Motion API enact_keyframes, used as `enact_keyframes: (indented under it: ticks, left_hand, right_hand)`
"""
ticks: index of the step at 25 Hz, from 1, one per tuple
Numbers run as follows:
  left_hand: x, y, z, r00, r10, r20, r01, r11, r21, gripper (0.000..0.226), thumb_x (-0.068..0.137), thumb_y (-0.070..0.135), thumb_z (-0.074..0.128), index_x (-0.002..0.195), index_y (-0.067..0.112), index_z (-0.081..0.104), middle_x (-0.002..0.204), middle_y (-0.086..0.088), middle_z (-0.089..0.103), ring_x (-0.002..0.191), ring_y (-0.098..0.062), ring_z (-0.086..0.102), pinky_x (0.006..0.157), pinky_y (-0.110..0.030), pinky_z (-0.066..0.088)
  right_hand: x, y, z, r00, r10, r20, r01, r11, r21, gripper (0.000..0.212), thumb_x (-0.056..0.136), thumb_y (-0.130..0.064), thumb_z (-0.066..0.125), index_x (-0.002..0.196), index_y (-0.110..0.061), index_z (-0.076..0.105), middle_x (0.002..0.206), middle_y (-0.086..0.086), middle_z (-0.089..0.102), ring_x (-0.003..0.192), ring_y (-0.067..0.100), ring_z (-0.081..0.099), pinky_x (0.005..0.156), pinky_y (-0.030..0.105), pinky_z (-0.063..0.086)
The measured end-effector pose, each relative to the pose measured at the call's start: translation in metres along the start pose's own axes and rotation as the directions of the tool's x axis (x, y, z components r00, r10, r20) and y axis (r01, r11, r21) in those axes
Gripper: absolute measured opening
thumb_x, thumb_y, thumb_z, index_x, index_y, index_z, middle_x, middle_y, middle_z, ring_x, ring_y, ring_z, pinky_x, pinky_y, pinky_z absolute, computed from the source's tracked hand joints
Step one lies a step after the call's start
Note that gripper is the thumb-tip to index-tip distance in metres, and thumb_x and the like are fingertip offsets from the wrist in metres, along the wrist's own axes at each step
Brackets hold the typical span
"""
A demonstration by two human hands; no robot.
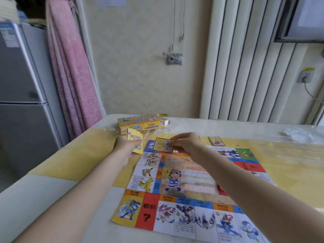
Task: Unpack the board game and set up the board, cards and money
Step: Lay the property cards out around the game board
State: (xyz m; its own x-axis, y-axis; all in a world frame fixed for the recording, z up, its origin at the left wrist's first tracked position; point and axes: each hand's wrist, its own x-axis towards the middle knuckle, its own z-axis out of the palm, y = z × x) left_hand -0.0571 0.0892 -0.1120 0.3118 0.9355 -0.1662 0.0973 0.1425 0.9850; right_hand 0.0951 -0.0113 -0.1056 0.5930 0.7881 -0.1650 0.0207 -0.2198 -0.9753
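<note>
The paper game board lies unfolded on the table, colourful squares round its edge. My left hand grips a stack of yellow-backed cards just off the board's far left corner. My right hand pinches a single brown-framed card by its right edge, face up over the board's far edge. Another brown-framed card lies flat beyond the board's far side. The yellow game box lies on its side behind my left hand, one end flap open.
Clear plastic wrapping lies beside the box. Crumpled white paper sits at the far right of the table. A grey fridge and pink curtain stand left; a radiator lines the wall.
</note>
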Motion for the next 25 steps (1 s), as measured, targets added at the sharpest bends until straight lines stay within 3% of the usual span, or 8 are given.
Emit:
enact_keyframes:
  ticks: [4, 8, 10, 13, 19, 22, 25]
  left_hand:
    - [0.036, 0.0, -0.008, 0.998, -0.048, -0.047, 0.047, 0.998, -0.031, 0.034, 0.086, -0.004, 0.059, 0.12, -0.002, 0.054, 0.121, -0.021, 0.059, 0.091, -0.025, 0.055, 0.072, -0.036, 0.049]
    - [0.067, -0.001, -0.01, 0.995, -0.052, -0.089, 0.05, 0.998, -0.027, 0.033, 0.086, -0.003, 0.059, 0.119, -0.002, 0.055, 0.12, -0.02, 0.06, 0.09, -0.024, 0.055, 0.065, -0.033, 0.051]
    - [0.079, -0.001, -0.011, 0.993, -0.056, -0.1, 0.054, 0.998, -0.023, 0.034, 0.086, -0.002, 0.06, 0.12, -0.001, 0.055, 0.12, -0.019, 0.06, 0.09, -0.023, 0.055, 0.073, -0.033, 0.049]
    - [0.09, -0.002, -0.013, 0.994, -0.051, -0.092, 0.049, 0.999, -0.023, 0.036, 0.086, -0.001, 0.06, 0.121, -0.001, 0.054, 0.112, -0.018, 0.061, 0.091, -0.022, 0.055, 0.076, -0.032, 0.047]
    - [0.083, -0.009, -0.015, 0.988, 0.044, -0.151, -0.038, 0.998, 0.048, 0.026, 0.086, 0.001, 0.061, 0.112, 0.001, 0.06, 0.102, -0.015, 0.066, 0.077, -0.024, 0.061, 0.064, -0.032, 0.052]
    - [0.066, -0.012, -0.016, 0.995, 0.048, -0.085, -0.046, 0.998, 0.031, 0.015, 0.087, 0.001, 0.058, 0.101, 0.006, 0.061, 0.075, -0.004, 0.065, 0.063, -0.014, 0.062, 0.061, -0.026, 0.051]
    - [0.048, -0.009, -0.016, 0.999, 0.04, 0.01, -0.04, 0.999, 0.009, 0.009, 0.087, 0.002, 0.06, 0.091, 0.01, 0.059, 0.075, -0.002, 0.065, 0.063, -0.011, 0.063, 0.059, -0.023, 0.051]
  right_hand:
    - [0.026, 0.003, 0.048, 0.999, -0.007, 0.034, 0.011, 0.994, -0.109, 0.014, 0.078, 0.001, 0.068, 0.073, -0.004, 0.057, 0.071, 0.009, 0.058, 0.057, 0.013, 0.056, 0.045, 0.013, 0.05]
    - [0.048, 0.014, 0.072, 0.997, -0.041, 0.066, 0.056, 0.967, -0.249, 0.02, 0.076, -0.005, 0.073, 0.067, -0.01, 0.056, 0.068, 0.005, 0.057, 0.059, 0.015, 0.055, 0.05, 0.019, 0.049]
    - [0.055, 0.017, 0.08, 0.992, -0.095, 0.079, 0.116, 0.937, -0.329, 0.015, 0.074, -0.01, 0.075, 0.071, -0.007, 0.061, 0.067, 0.002, 0.055, 0.062, 0.016, 0.055, 0.059, 0.026, 0.051]
    - [0.06, 0.017, 0.09, 0.983, -0.149, 0.104, 0.18, 0.882, -0.435, 0.022, 0.075, -0.016, 0.075, 0.09, -0.002, 0.068, 0.074, 0.002, 0.058, 0.063, 0.013, 0.052, 0.05, 0.018, 0.04]
    - [0.061, 0.019, 0.106, 0.972, -0.193, 0.133, 0.234, 0.794, -0.562, 0.024, 0.078, -0.017, 0.073, 0.094, 0.0, 0.067, 0.098, 0.014, 0.067, 0.076, 0.017, 0.054, 0.063, 0.025, 0.043]
    - [0.055, 0.015, 0.103, 0.966, -0.219, 0.137, 0.258, 0.776, -0.575, 0.025, 0.079, -0.016, 0.071, 0.097, 0.0, 0.066, 0.1, 0.013, 0.066, 0.078, 0.016, 0.053, 0.065, 0.024, 0.043]
    - [0.05, -0.001, 0.08, 0.967, -0.247, 0.059, 0.241, 0.822, -0.516, 0.016, 0.087, -0.006, 0.058, 0.097, 0.003, 0.067, 0.094, 0.018, 0.068, 0.07, 0.017, 0.054, 0.062, 0.022, 0.045]
